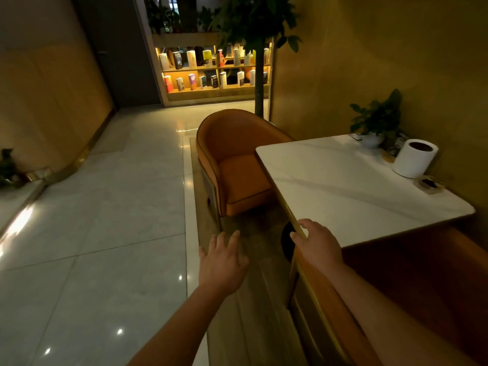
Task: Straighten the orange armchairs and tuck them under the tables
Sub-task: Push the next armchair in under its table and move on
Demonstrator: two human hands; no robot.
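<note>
The right hand [318,244] grips the near armchair [330,299] back's rim. The left hand [223,262] hovers open, empty. Another armchair [232,159] sits at twelve o'clock, partly under the tabletop [351,186]

We see an orange armchair [232,165] with dark piping, beside a white table [351,186] with faint grey veins. On it stands a white roll [413,161] and a green plant [377,120]. The floor [105,233] is pale glossy tile.

No readable text anywhere, book covers [194,81] on the lit shelf [211,67] too small and blurred to make out — no legible labels, brands, numbers or signs on anything else
</note>
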